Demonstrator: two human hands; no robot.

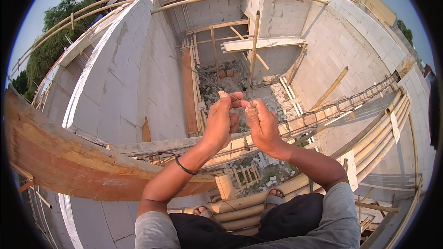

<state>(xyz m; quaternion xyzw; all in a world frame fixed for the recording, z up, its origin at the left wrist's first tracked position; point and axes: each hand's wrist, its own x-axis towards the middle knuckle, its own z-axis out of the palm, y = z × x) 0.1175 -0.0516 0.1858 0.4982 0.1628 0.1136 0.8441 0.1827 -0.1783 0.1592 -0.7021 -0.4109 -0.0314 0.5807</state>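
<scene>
The right hand (262, 123) pinches a thin wire (230, 146) above the rebar cage (339, 109); the left hand (220, 120) curls beside it, its hold unclear. Bamboo poles (240, 213) lie nearer than the cage, rubble (278, 96) beyond.

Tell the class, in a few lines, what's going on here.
A person is perched high on a building site, sandalled feet resting on bamboo poles. The left hand and right hand meet in front, fingers close together at what looks like a thin wire, one length of it hanging below the left hand. Just beyond, a rebar cage runs across between unfinished block walls, with rubble on the ground below.
</scene>
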